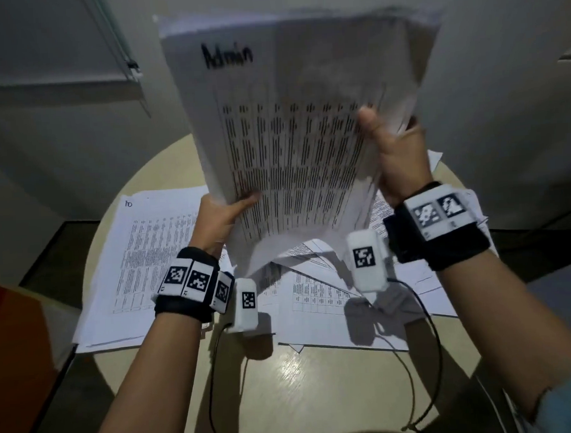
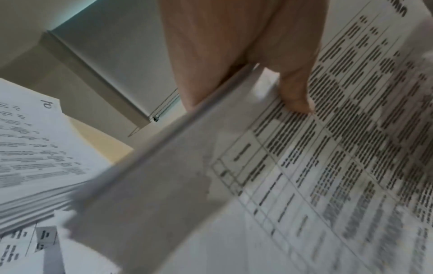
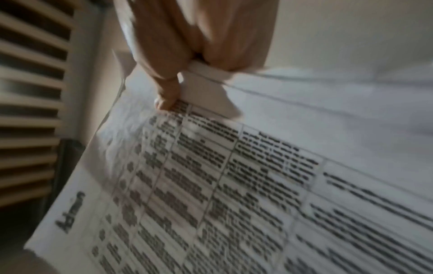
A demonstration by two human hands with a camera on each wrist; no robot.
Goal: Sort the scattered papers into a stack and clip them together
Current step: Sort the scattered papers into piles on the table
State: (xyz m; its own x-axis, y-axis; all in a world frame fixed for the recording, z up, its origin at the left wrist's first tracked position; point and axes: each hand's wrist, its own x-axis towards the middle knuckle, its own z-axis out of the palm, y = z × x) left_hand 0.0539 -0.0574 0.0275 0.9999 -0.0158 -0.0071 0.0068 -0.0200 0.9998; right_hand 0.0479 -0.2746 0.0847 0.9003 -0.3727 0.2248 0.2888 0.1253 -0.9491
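A thick bundle of printed sheets (image 1: 293, 143), its top page marked "Admin" by hand, is held up on end above the round table (image 1: 319, 380). My left hand (image 1: 224, 213) grips its lower left edge, thumb across the front page; the left wrist view shows that thumb (image 2: 295, 89) pressed on the bundle (image 2: 304, 166). My right hand (image 1: 396, 144) pinches the right edge, thumb in front; the right wrist view shows the same bundle (image 3: 234, 185) caught between thumb and fingers (image 3: 168, 92). The bundle's bottom edge curls just above loose sheets. No clip is in view.
A neat pile of printed pages (image 1: 141, 263) lies on the table's left side. Scattered sheets (image 1: 331, 300) lie under and to the right of the held bundle. Wrist camera cables (image 1: 426, 341) trail over the near table. A wall and a window blind (image 1: 116, 36) stand behind.
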